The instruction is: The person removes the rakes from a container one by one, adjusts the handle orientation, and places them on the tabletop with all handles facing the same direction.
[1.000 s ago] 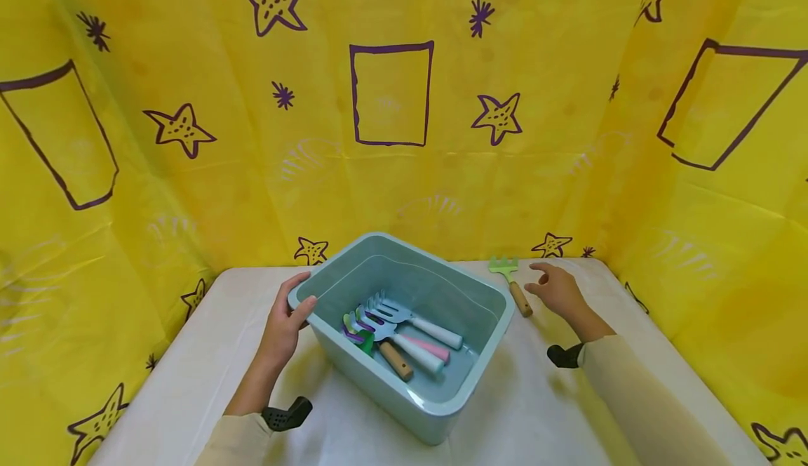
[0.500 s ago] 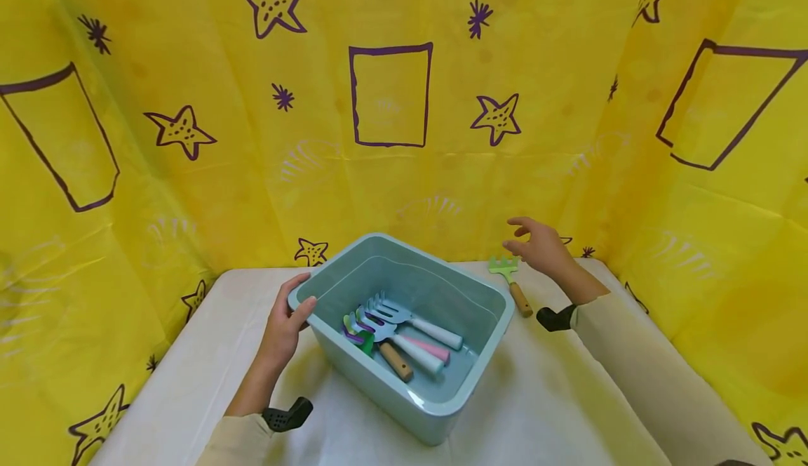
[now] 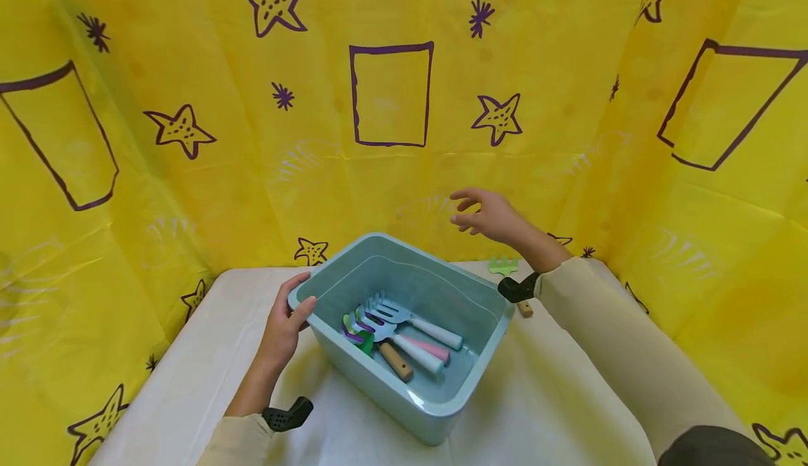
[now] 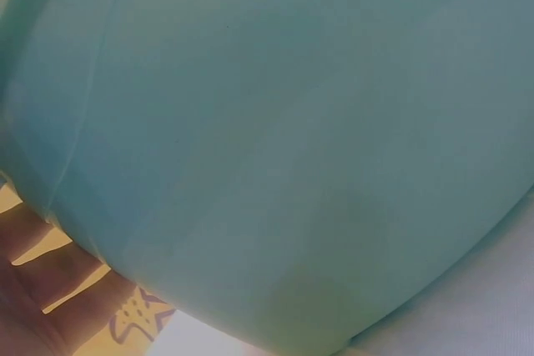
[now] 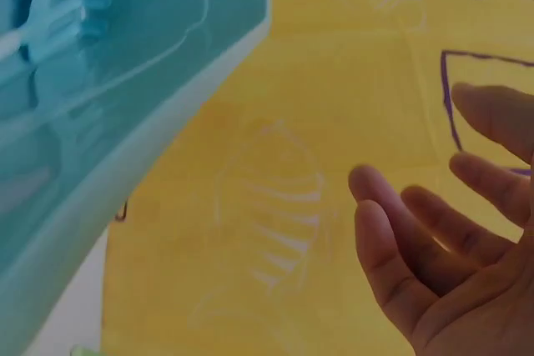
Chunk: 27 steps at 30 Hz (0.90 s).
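A blue-green plastic bin (image 3: 385,392) stands cornerwise on the white-covered table (image 3: 505,396), one corner toward the person. Its smooth walls look thin and stiff, so it should be light for its size and unlikely to break, though the glossy sides could slip under flat palms; the rounded rim is the surest hold, best taken at opposite corners. The left hand (image 3: 287,325) grips the left corner, thumb over the rim and fingers outside. Within, small garden tools lie heaped on the floor: two blue hand forks with pale handles (image 3: 435,333), a pink handle (image 3: 431,347), a wooden handle (image 3: 395,362) and a green tool head (image 3: 365,342); being loose, they would probably slide if the bin tipped. Past the right-hand side, a light green hand rake (image 3: 503,266) lies on the table, partly hidden by the right wrist. The right hand (image 3: 492,217) hangs in the air beyond the rim, fingers spread and loosely bent, holding nothing. Behind everything hangs yellow sheeting (image 3: 379,192) with drawn stars.
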Available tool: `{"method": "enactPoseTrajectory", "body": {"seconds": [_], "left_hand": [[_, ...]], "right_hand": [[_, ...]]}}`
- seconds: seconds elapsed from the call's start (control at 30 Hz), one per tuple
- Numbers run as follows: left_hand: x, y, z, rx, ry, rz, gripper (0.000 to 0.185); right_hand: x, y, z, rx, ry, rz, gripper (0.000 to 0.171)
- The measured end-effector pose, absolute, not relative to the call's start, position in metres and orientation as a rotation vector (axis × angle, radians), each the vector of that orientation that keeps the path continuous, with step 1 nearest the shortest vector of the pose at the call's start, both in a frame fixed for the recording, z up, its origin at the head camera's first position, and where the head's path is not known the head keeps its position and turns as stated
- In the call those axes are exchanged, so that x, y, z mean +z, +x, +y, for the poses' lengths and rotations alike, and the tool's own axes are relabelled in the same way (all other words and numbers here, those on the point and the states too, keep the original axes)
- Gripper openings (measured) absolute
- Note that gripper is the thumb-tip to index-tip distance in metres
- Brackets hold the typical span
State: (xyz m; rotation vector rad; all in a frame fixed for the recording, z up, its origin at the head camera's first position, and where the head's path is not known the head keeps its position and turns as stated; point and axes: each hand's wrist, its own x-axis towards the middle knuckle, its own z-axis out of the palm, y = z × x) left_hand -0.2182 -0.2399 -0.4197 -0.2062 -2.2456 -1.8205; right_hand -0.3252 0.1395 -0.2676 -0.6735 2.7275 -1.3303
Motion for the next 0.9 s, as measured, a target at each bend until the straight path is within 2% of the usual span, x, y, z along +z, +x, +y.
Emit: {"method": "enactPoseTrajectory", "body": {"seconds": [0.27, 0.9], "left_hand": [[-0.419, -0.217, -0.241, -1.815, -0.197, -2.250, 0.053], [-0.421, -0.221, -0.242, -1.816, -0.196, -2.250, 0.052]], "right_hand": [[-0.270, -0.328, 0.102, -1.414, -0.843, 2.349, 0.047], [-0.325, -0.332, 0.034, -1.145, -0.785, 1.890, 0.053]]}}
